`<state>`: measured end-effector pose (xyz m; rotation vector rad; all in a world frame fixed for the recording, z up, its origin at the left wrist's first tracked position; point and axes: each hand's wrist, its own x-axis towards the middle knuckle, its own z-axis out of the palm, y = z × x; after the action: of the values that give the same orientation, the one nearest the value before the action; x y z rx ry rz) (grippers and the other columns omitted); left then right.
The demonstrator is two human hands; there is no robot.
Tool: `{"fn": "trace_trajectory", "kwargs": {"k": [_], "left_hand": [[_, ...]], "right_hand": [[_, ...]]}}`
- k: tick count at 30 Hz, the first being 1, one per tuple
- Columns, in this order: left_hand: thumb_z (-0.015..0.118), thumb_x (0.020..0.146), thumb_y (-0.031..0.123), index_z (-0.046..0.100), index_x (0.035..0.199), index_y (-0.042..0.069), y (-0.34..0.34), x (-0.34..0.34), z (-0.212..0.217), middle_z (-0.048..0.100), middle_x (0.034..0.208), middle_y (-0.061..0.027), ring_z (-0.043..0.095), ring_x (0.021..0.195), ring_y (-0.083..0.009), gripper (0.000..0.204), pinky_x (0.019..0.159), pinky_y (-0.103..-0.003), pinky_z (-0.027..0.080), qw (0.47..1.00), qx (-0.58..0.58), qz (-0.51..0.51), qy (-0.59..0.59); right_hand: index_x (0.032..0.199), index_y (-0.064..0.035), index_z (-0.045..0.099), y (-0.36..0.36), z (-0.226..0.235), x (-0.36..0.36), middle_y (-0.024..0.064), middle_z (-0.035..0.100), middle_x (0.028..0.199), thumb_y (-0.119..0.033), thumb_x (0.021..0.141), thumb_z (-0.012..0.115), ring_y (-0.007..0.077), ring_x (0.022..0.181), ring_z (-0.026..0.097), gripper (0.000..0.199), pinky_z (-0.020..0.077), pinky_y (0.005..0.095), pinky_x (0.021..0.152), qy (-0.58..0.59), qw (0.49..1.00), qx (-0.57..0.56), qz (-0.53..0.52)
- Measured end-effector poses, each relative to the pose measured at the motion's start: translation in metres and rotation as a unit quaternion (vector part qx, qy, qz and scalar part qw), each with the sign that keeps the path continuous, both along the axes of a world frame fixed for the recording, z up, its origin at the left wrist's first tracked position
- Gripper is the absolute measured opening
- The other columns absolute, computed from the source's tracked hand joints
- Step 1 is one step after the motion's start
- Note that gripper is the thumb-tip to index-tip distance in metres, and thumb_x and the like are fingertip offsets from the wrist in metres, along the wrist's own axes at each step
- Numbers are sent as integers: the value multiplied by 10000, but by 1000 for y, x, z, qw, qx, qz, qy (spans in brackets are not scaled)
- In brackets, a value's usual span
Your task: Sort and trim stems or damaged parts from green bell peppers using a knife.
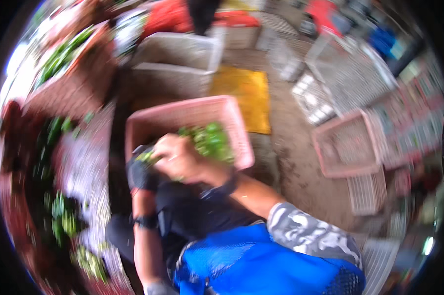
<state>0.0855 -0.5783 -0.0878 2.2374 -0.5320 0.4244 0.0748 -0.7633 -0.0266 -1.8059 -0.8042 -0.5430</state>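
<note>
A pink plastic crate [190,105] stands in front of me with a heap of leafy green vegetables [212,140] in its right part. Over its near left side, my left hand [143,172], in a dark glove, is closed around a small piece of green vegetable [146,157]. My bare right hand [176,156] meets it from the right, fingers curled in at the same piece. Blur and the fingers hide most of the piece, so its exact kind cannot be told.
Loose greens [67,221] lie on a pale surface [86,162] at my left, below a basket [76,81] of long green vegetables. White crates [177,51] stand beyond, beside a yellow sheet [254,98] on the floor. More crates, including a pink one [347,142], line the right.
</note>
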Motion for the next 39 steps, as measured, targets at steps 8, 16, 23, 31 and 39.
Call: {"fn": "trace_trajectory", "kwargs": {"k": [8, 16, 23, 31, 39], "left_hand": [[713, 803, 260, 694, 777, 98, -17, 21, -23, 692, 732, -107, 674, 690, -300, 165, 618, -397, 512, 997, 22, 70, 34], [733, 830, 261, 728, 958, 45, -30, 42, -16, 739, 839, -128, 713, 735, -268, 251, 652, -387, 553, 995, -9, 97, -7], [723, 842, 201, 704, 1023, 14, 7, 35, -4, 730, 950, -165, 709, 856, -332, 261, 723, -425, 564, 984, 139, 106, -28], [656, 885, 162, 734, 1069, 44, 6, -7, 23, 732, 905, -146, 689, 756, -284, 233, 671, -403, 543, 998, -32, 44, 42], [564, 878, 85, 750, 1072, 45, 32, -41, 54, 751, 981, -167, 738, 844, -306, 272, 737, -368, 567, 1000, 12, 22, -14]], "right_hand": [[861, -13, 597, -15, -6, -9, 152, 609, 834, -74, 760, 719, 372, 754, 652, 170, 535, 448, 660, 40, 996, -7, -79], [771, -34, 555, -38, -20, -28, 129, 594, 758, -87, 745, 717, 346, 703, 634, 173, 510, 443, 623, 69, 987, 65, -126], [781, -25, 606, -66, -45, -30, 147, 650, 766, -107, 721, 723, 342, 731, 670, 154, 533, 433, 672, 174, 969, 2, -175], [803, -97, 747, -73, -104, -22, 128, 693, 706, -150, 721, 701, 277, 593, 662, 108, 523, 405, 562, 339, 923, -29, -177], [953, 4, 692, -78, -111, -14, 11, 663, 774, -147, 830, 747, 74, 673, 586, 202, 495, 263, 624, 348, 927, -107, -91]]}}
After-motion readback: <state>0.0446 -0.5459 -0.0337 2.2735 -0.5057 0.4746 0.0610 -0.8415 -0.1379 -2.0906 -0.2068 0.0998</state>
